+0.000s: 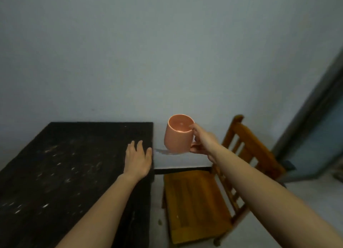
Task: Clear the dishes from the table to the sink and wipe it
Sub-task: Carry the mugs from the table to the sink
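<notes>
Fingers: on my right hand point(200, 143) they curl round the right side of the salmon-pink, smooth-walled round cup point(176, 136), thumb up at the rim and the others under its lower edge. Whether a handle sits inside that grip I cannot tell.
Cup: in the air and off the table, just past its right edge, above the gap between table and chair. It lies left of my knuckles, mouth up and tipped a little toward me.
Cup's inside: looks bare, though a small glint leaves me unsure about dregs.
Other hand: my left hand point(138, 158) is palm down with fingers straight and slightly spread, at the right edge of the black, pale-flecked wooden table point(65, 164). It holds nothing; touching or hovering, I cannot tell.
Nearer hand: the right alone has the cup; the left is near it, just across the table edge.
Beside: orange-brown slatted wooden chair point(194, 201), below my right forearm.
Sink: not in view. I judge the carry calls for a level cup as I turn from the grey-blue wall point(167, 53).
</notes>
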### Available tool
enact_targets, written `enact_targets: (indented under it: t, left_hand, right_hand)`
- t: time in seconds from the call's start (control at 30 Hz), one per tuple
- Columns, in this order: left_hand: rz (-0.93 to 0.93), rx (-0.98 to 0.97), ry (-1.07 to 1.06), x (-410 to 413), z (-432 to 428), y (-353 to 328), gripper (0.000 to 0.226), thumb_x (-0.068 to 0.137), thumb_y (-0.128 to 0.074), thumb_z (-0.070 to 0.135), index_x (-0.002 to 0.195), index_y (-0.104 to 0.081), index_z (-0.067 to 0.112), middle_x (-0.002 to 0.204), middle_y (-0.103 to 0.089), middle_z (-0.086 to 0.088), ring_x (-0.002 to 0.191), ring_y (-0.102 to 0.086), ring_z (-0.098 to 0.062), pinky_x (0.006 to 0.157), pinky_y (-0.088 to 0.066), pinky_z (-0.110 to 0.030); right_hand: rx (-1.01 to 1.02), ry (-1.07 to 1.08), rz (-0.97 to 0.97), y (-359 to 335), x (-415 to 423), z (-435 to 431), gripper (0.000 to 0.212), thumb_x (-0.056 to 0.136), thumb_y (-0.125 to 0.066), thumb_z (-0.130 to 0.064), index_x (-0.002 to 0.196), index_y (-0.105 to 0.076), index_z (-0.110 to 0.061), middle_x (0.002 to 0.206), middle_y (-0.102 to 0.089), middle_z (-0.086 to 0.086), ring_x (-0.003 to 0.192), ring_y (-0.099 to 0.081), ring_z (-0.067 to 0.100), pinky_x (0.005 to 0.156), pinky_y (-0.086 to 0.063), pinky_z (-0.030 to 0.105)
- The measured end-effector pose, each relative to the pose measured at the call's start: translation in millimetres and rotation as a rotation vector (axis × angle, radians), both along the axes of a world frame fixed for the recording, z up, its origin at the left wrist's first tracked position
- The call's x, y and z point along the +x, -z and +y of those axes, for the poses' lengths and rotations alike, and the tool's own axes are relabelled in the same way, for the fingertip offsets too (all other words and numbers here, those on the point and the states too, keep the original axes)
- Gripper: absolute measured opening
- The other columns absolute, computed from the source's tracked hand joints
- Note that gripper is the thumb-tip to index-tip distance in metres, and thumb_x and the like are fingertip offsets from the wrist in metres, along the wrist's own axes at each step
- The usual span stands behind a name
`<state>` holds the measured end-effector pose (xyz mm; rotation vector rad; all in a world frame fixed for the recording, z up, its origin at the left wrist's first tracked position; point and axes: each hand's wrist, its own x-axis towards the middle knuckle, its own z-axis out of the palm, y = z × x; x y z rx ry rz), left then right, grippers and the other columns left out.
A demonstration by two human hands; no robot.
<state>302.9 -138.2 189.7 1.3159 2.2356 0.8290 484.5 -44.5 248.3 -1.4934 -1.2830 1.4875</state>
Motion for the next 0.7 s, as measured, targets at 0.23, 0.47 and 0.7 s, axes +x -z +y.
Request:
enact_targets:
  t: [0.23,0.47,0.7]
  left_hand:
    - [0.084,0.143,0.301,147,108,-21,0.056,0.101,-0.03,0.035,0.148,-0.02,0.006,0.155,-0.014,-0.02,0.145,-0.006,-0.029,0.118,-0.008,-0.039]
    - [0.132,0.213,0.504,335,216,-24,0.055,0.1,-0.034,0.034,0.146,-0.028,0.004,0.153,-0.02,-0.023,0.144,-0.012,-0.033,0.117,-0.011,-0.04]
    - [0.128,0.171,0.701,526,301,-16,0.055,0.101,-0.026,0.036,0.146,-0.027,0.005,0.153,-0.02,-0.023,0.143,-0.014,-0.031,0.116,-0.011,-0.034]
  right_hand:
    - [0.083,0.231,0.042,-33,160,44,0.027,0.083,-0.06,-0.044,0.08,-0.06,-0.017,0.067,-0.051,0.003,0.063,-0.059,0.019,0.064,-0.057,0.034]
    - [0.129,0.445,0.027,-25,355,100,0.04,0.076,-0.065,-0.05,0.091,-0.063,-0.012,0.076,-0.063,0.006,0.065,-0.066,0.022,0.062,-0.06,0.032]
    - [0.114,0.652,0.026,-12,531,155,0.035,0.08,-0.064,-0.051,0.078,-0.062,-0.016,0.065,-0.058,0.004,0.061,-0.063,0.02,0.065,-0.059,0.036]
